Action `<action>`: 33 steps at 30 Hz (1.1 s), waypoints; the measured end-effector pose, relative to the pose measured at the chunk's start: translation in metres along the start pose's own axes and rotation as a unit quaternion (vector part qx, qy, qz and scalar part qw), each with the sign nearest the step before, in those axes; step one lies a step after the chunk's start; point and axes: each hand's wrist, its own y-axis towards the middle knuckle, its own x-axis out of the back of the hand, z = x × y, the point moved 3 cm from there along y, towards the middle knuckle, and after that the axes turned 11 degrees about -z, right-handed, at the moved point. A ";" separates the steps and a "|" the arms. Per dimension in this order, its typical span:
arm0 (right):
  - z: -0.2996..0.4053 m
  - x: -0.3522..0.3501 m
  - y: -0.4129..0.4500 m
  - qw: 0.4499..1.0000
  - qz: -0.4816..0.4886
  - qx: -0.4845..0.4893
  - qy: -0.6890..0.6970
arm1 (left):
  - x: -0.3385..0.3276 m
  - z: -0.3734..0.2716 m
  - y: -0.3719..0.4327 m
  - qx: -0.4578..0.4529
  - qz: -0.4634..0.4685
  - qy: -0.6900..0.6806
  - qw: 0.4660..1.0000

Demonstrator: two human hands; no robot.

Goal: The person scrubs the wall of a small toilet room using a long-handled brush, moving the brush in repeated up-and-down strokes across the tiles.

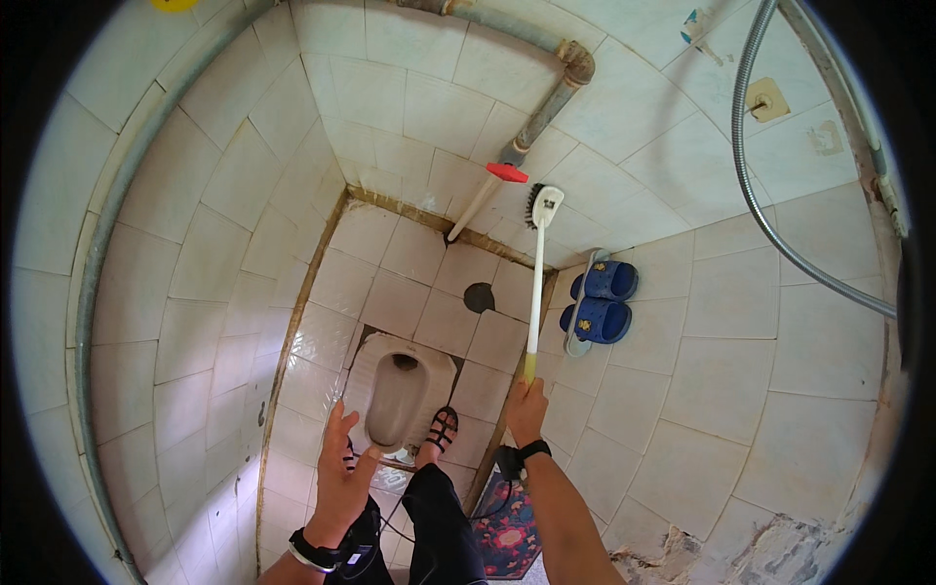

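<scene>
My right hand [527, 411] grips the yellow end of a long-handled scrub brush [538, 292]. Its white handle points away from me, and the white head [548, 206] with dark bristles is at the far end, in front of the tiled wall; whether it touches the wall I cannot tell. My left hand [344, 468] is empty, fingers apart, above the near left side of a squat toilet [398, 395] set in the tiled floor. Both wrists wear dark bands. A sandalled foot [441, 431] stands at the toilet's right edge; the other is mostly hidden behind my left hand.
Blue slippers [607, 300] sit in a wall rack at right. A pipe with a red valve handle [507, 172] runs down the far wall. A round dark drain cover [479, 297] lies beyond the toilet. A metal shower hose [753, 183] hangs at right; a floral mat [504, 530] lies below.
</scene>
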 end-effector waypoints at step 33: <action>-0.116 -0.220 -0.171 0.964 0.258 -0.056 -0.036 | -0.017 0.083 0.021 0.090 -0.033 0.005 0.995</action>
